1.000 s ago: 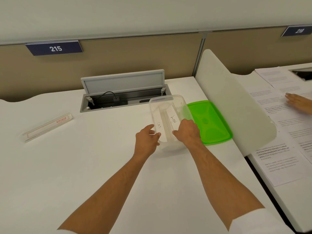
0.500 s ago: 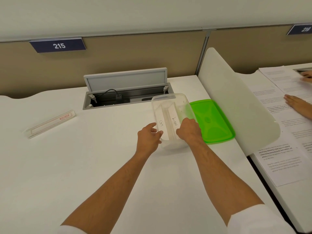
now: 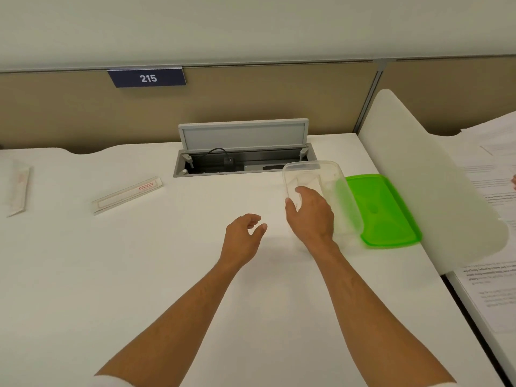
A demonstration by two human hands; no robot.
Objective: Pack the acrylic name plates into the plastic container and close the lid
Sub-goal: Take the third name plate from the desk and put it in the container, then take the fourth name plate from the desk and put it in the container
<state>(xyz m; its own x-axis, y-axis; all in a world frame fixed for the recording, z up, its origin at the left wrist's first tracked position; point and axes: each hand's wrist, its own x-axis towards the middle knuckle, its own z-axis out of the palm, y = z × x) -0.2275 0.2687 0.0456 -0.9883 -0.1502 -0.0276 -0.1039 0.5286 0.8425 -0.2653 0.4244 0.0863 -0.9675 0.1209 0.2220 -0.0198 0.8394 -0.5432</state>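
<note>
The clear plastic container (image 3: 342, 191) stands on the white desk, right of centre. Pale acrylic name plates (image 3: 307, 179) show faintly inside it, mostly hidden by my right hand (image 3: 311, 215). That hand covers the container's near left end, thumb against the left wall and fingers curled inside. My left hand (image 3: 245, 233) hovers just left of the container, fingers apart, holding nothing. The green lid (image 3: 385, 216) lies flat to the right, touching the container. Another name plate (image 3: 127, 194) lies on the desk to the left. A further one (image 3: 18, 191) sits at the far left edge.
An open cable hatch (image 3: 244, 152) with a raised flap lies just behind the container. A white curved divider (image 3: 424, 174) stands right of the lid, with printed papers (image 3: 491, 191) on the neighbouring desk. A beige partition wall (image 3: 251, 101) closes the back.
My left hand has let go of the container and drawn back to the left. My right hand has shifted onto the container's near left end. The view has turned left, bringing the far-left plate into sight.
</note>
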